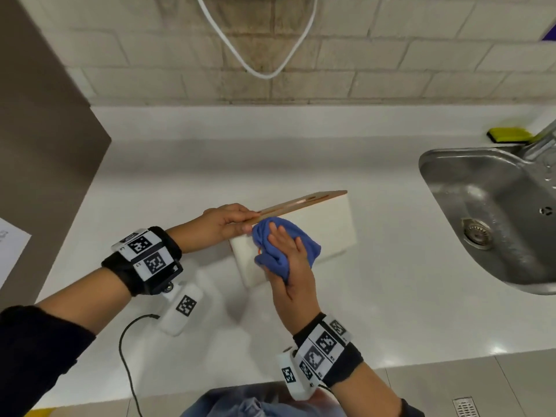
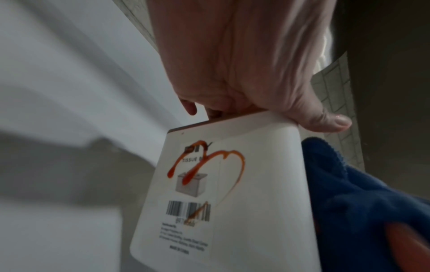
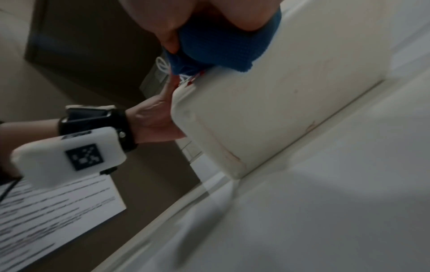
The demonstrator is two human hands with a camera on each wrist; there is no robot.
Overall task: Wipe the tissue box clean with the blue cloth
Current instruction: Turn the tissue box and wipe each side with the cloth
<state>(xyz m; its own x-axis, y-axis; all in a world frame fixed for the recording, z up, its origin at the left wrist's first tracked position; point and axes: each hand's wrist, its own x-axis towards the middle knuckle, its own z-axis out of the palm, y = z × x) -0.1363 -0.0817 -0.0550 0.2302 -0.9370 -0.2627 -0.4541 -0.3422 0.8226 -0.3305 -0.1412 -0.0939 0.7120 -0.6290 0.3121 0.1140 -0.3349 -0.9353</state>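
Observation:
A white tissue box (image 1: pixel 328 227) with a wooden lid stands on the white counter (image 1: pixel 391 296). My left hand (image 1: pixel 228 222) grips its near-left top corner, thumb on the front face and fingers over the lid. My right hand (image 1: pixel 288 257) presses a bunched blue cloth (image 1: pixel 279 251) flat against the box's front face. In the left wrist view the box's end face (image 2: pixel 232 202) carries a label with orange-red sauce streaks (image 2: pixel 209 162), and the blue cloth (image 2: pixel 363 202) sits at its right. In the right wrist view the blue cloth (image 3: pixel 218 42) lies on the box's front face (image 3: pixel 279 103), which shows faint smears.
A steel sink (image 1: pixel 493 212) with a tap is at the right, a yellow-green sponge (image 1: pixel 508 134) behind it. A brown cabinet side (image 1: pixel 42 130) rises at the left with a printed sheet (image 3: pixel 53 211). A white cord (image 1: pixel 258 55) hangs on the brick wall.

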